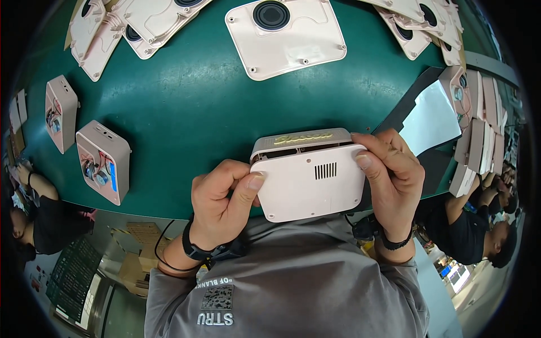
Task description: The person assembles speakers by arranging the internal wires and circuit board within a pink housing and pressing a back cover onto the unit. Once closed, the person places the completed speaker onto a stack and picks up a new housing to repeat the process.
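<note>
A pale pink speaker housing with raised yellow lettering is held just in front of my body. Over its near side lies a matching cover with a row of dark vent slots and screw holes near its edges. A dark gap shows between the two parts along the top. My left hand pinches the left end, its thumb on the cover's upper corner. At the right end, my right hand grips with its thumb on the cover and fingers behind the housing.
Two housings with wires and drivers visible stand at left on the green table. Pink panels with round speakers lie along the far side. At right are a black mat, a white sheet and stacked housings. People sit either side.
</note>
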{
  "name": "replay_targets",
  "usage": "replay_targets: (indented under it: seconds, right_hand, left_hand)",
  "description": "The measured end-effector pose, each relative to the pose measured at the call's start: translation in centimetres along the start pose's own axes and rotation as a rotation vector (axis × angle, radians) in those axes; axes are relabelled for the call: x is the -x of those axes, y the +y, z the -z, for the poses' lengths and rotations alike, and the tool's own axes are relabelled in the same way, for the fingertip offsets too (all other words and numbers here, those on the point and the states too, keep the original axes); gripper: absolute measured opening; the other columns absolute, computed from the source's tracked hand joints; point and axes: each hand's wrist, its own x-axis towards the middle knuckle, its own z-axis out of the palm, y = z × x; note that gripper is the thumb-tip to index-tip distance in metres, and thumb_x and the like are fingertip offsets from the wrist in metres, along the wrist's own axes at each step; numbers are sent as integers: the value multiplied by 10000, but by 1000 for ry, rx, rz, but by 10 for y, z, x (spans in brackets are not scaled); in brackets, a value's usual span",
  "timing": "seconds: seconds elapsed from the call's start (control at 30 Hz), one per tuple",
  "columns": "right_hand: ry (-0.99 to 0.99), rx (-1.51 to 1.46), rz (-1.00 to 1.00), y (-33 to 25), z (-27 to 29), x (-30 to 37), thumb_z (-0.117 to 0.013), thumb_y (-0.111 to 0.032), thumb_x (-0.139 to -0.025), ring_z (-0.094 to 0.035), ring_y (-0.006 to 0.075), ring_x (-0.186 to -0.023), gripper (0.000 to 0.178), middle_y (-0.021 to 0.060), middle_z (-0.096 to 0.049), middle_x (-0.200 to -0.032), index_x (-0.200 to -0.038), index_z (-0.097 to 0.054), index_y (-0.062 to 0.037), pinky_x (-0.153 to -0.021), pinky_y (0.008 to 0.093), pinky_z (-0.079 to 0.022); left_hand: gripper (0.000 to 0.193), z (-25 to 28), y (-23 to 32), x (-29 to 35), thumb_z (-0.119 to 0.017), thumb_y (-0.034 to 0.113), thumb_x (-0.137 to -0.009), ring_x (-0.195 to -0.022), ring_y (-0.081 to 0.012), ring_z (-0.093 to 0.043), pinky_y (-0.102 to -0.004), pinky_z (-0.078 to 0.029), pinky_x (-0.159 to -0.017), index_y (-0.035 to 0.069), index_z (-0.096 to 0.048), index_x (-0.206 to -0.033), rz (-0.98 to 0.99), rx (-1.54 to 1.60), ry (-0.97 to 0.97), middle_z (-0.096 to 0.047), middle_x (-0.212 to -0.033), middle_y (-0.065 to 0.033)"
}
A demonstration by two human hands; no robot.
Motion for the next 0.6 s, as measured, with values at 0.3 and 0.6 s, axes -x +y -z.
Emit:
replay_targets:
  seconds: [0.3, 0.6]
  right_hand:
    - [-25, -37, -55, 2, -1, -4, -782, -47, -936, -519, 112, -827, 256, 23, -593, -872, -1176, -787, 42, -731, 245, -393]
    - [60, 105, 29, 10, -15, -2, -767, -4, -941, -526, 107, -816, 303, 19, -573, -872, -1241, -761, 31, -744, 233, -418]
  left_hand:
    - [181, -1, 0, -4, -695, 130, -1061, -605, -94, -663, -236, -492, -540, -13, -659, -956, -3, -9, 26, -695, -736, -53]
    - [216, -1, 14, -13, -715, 131, -1046, -535, -98, -616, -256, -456, -497, 3, -631, -895, 63, -173, 7, -655, -659, -49]
